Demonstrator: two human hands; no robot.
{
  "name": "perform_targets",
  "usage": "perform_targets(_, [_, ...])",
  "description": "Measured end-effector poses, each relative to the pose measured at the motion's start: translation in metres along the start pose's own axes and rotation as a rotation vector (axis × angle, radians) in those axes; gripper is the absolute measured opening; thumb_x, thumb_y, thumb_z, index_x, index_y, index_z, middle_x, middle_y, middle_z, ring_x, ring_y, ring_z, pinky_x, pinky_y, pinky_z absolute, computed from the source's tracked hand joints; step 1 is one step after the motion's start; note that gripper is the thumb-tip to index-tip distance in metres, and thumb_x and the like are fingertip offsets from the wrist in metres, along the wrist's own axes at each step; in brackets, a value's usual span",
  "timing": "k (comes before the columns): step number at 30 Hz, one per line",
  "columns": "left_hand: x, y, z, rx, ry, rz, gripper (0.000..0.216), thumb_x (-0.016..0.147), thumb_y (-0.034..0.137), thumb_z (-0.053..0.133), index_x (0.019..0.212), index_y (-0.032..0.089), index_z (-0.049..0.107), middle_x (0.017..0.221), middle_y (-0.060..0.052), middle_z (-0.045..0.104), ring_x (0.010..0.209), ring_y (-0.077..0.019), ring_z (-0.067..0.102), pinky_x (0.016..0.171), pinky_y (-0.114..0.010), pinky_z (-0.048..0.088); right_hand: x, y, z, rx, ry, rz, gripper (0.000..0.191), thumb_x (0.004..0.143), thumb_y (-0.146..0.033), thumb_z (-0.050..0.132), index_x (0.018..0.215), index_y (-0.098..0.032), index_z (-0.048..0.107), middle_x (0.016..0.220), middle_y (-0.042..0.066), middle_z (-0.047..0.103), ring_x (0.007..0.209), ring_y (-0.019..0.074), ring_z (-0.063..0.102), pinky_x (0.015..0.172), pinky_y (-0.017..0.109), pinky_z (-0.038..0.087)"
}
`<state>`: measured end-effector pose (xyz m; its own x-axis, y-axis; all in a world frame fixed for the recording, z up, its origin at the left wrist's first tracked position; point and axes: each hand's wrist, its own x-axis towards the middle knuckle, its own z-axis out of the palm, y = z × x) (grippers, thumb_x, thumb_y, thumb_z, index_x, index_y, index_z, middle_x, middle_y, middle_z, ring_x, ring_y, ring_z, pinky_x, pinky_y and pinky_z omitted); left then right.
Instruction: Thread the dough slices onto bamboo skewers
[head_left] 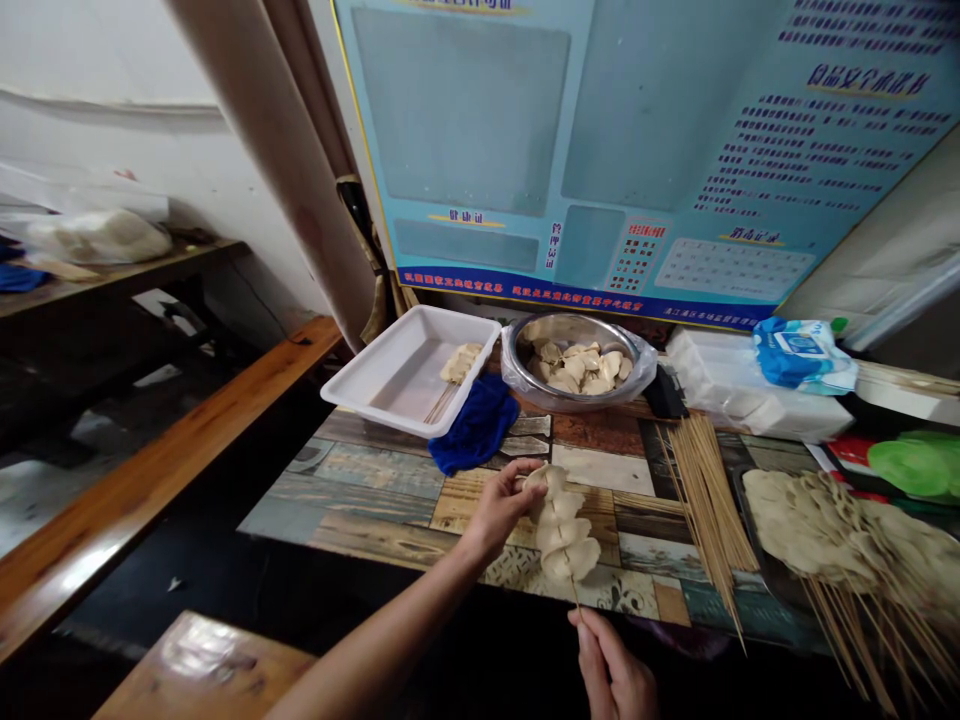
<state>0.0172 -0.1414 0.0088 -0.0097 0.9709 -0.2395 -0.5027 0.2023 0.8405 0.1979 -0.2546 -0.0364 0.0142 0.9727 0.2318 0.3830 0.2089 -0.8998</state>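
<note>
Several pale, flat food slices [564, 535] are threaded on a thin wooden skewer [577, 598] over the table's front part. My left hand [501, 508] pinches the topmost slice at the far end of the skewer. Below, my right hand [613, 668] is closed around the bare lower end of that skewer. Beyond my hands, a steel bowl [536, 388] lined with a clear bag holds many loose slices. To its left, a white plastic tray [375, 385] contains a filled skewer [459, 364] at its right side.
A blue cloth [474, 425] lies against the tray. Bare skewers [705, 490] are heaped right of my hands, beside a dark tray piled with filled skewers [825, 530]. Behind stand a wipes pack [804, 352] and a green bag [915, 465]. A wooden bench [187, 440] runs at left.
</note>
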Motion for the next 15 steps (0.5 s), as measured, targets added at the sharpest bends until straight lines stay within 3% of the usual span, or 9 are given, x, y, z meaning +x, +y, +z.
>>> perform_targets(5, [-0.002, 0.004, -0.002, -0.152, -0.051, -0.128, 0.031, 0.061, 0.029, 0.078, 0.084, 0.013, 0.065, 0.070, -0.001, 0.065, 0.057, -0.0092, 0.057, 0.056, -0.019, 0.043, -0.001, 0.001, 0.001, 0.023, -0.032, 0.041, 0.038, 0.087, -0.050, 0.050, 0.090, -0.020, 0.073, 0.084, 0.007, 0.076, 0.074, 0.0176, 0.072, 0.071, 0.018, 0.055])
perform_targets(9, [-0.005, 0.001, -0.003, -0.298, -0.177, -0.197, 0.025, 0.067, 0.023, 0.075, 0.087, 0.011, 0.066, 0.078, -0.007, 0.069, 0.068, -0.0144, 0.063, 0.069, -0.025, 0.049, -0.001, 0.002, 0.003, 0.043, -0.051, 0.061, 0.038, 0.087, -0.051, 0.051, 0.089, -0.021, 0.073, 0.083, 0.006, 0.076, 0.073, 0.0159, 0.072, 0.071, 0.014, 0.054])
perform_targets(15, [-0.004, -0.002, -0.009, -0.335, -0.203, -0.223, 0.024, 0.069, 0.020, 0.073, 0.089, 0.008, 0.065, 0.078, -0.008, 0.069, 0.068, -0.0152, 0.065, 0.073, -0.026, 0.049, 0.004, 0.002, 0.012, 0.052, -0.059, 0.107, 0.040, 0.084, -0.054, 0.052, 0.086, -0.020, 0.072, 0.081, 0.006, 0.075, 0.064, 0.0151, 0.070, 0.061, 0.015, 0.053])
